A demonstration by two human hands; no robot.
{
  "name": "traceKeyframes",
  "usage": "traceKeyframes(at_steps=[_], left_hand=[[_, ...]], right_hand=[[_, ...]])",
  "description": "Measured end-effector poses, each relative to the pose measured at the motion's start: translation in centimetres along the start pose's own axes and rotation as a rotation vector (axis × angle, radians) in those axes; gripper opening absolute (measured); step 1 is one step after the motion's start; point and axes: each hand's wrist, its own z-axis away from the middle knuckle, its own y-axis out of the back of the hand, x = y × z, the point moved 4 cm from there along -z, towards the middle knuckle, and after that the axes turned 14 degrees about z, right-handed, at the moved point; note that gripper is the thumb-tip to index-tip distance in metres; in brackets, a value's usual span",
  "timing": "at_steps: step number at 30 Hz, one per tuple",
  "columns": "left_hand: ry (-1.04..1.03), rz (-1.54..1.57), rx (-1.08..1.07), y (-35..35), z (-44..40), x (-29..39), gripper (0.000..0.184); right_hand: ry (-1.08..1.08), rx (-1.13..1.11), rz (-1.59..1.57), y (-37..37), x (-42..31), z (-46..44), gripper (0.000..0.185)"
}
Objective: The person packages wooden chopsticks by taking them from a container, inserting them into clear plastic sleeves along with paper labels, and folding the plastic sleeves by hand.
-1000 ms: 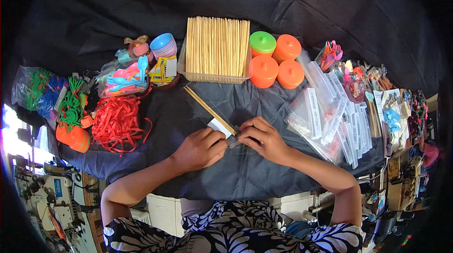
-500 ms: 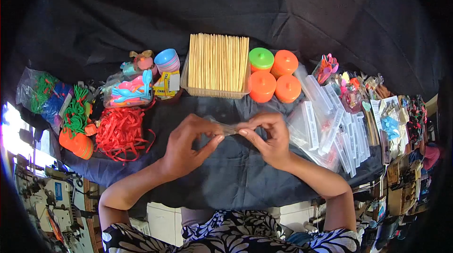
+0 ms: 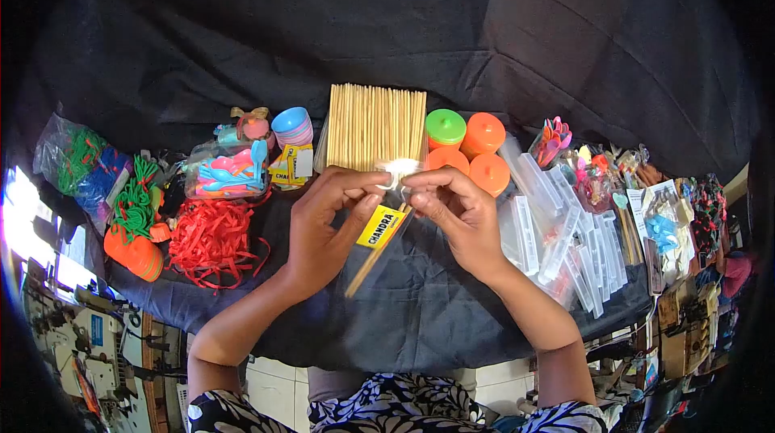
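Note:
My left hand (image 3: 327,219) and my right hand (image 3: 460,219) meet over the middle of the cloth, both closed in a pinch. Between their fingertips is the top end of a packet of wooden sticks (image 3: 356,276), which slants down to the left. A yellow label reading CHANDRA (image 3: 382,227) shows on it. At the pinched end a white piece (image 3: 400,167) sticks up, blurred, and I cannot make out its kind. Clear plastic seems to surround the sticks. Behind the hands stands a tub with upright wooden sticks (image 3: 375,126).
Orange and green lidded cups (image 3: 484,133) stand right of the tub, beside clear plastic cases (image 3: 557,239). On the left are red ribbon strips (image 3: 211,239), green cord (image 3: 137,203), pink and blue spoons (image 3: 230,171), yellow cards (image 3: 282,167) and stacked blue bowls (image 3: 291,122). Black cloth (image 3: 387,312) covers the table.
The packet has turned so its yellow label and sticks now show below my fingers, and the white piece has come into view. Both hands have risen slightly closer together.

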Motion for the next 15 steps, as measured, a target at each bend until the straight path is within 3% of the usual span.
traceKeyframes(at_steps=[6, 11, 15], left_hand=[[0.106, 0.057, -0.019, 0.9, 0.1, -1.9, 0.025], [-0.047, -0.106, 0.05, 0.8, -0.4, -1.0, 0.021], [-0.055, -0.167, 0.039, 0.8, -0.5, -0.6, 0.021]], right_hand=[[-0.079, -0.05, -0.008, -0.2, 1.1, -0.3, 0.023], [-0.132, -0.023, 0.013, -0.4, 1.4, -0.4, 0.023], [-0.162, -0.006, 0.031, -0.3, 1.6, -0.2, 0.018]])
